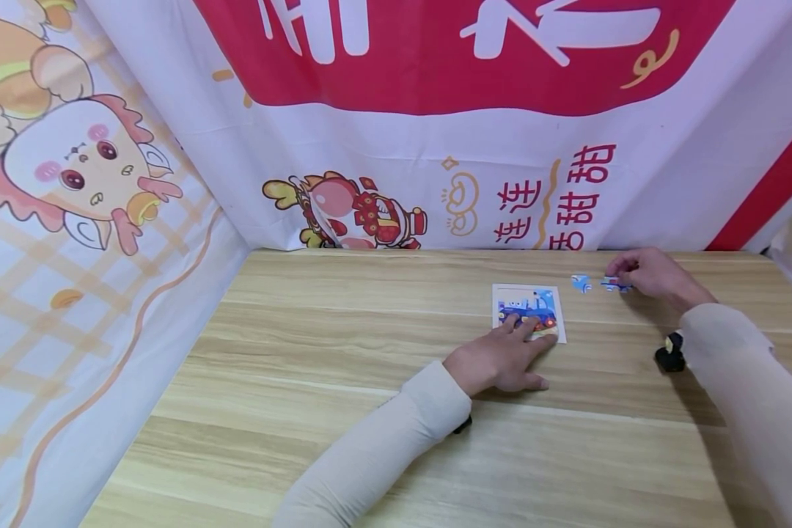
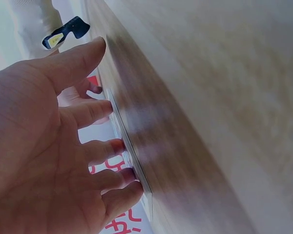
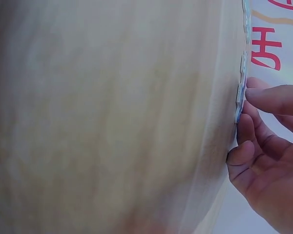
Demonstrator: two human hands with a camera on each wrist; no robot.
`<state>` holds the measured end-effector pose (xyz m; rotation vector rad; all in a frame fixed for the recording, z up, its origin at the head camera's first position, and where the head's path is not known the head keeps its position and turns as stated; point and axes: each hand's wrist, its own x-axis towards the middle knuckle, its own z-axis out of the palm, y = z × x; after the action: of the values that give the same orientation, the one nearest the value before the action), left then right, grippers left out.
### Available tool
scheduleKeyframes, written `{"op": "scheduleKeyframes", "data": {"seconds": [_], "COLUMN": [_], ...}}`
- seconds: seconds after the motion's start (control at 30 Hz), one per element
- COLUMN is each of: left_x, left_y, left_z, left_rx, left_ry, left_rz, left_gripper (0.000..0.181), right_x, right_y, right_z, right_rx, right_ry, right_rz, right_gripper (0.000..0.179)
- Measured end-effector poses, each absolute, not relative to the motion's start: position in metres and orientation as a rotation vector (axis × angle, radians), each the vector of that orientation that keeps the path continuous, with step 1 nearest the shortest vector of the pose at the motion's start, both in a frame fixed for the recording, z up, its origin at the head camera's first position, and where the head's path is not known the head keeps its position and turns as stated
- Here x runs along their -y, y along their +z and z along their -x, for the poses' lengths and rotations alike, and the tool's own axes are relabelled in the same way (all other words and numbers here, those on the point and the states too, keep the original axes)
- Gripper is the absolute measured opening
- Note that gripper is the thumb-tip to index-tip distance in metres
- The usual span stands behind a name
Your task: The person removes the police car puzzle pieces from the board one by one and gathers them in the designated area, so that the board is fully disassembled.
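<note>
A jigsaw puzzle with a blue vehicle picture lies flat on the table in a white frame. My left hand rests on its lower part with fingers spread, hiding some of the picture; in the left wrist view the fingertips touch the thin board's edge. Farther right, my right hand pinches a small puzzle piece at the tabletop. The right wrist view shows the thumb against the piece's thin edge and other fingers curled beside it. Another loose piece lies between the frame and that hand.
The wood-grain table ends at a printed cloth behind and another cloth at the left. A black wrist device shows beside the right sleeve.
</note>
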<state>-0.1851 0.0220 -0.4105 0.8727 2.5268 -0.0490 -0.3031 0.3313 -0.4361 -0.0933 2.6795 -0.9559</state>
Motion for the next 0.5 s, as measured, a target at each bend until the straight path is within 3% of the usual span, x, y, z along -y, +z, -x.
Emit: {"op": "scheduleKeyframes", "data": {"seconds": [0.5], "left_x": [-0.023], "left_y": [-0.412], "left_z": [0.185], "left_rx": [-2.549], "left_ry": [-0.086], "left_rz": [-0.898], "left_gripper": [0.074], "right_x": [-0.279], "right_y": [-0.415], "right_z": [0.295], "right_rx": [-2.713], "right_ry": [-0.905], "right_rz": [0.428], "right_gripper": [0.026]}}
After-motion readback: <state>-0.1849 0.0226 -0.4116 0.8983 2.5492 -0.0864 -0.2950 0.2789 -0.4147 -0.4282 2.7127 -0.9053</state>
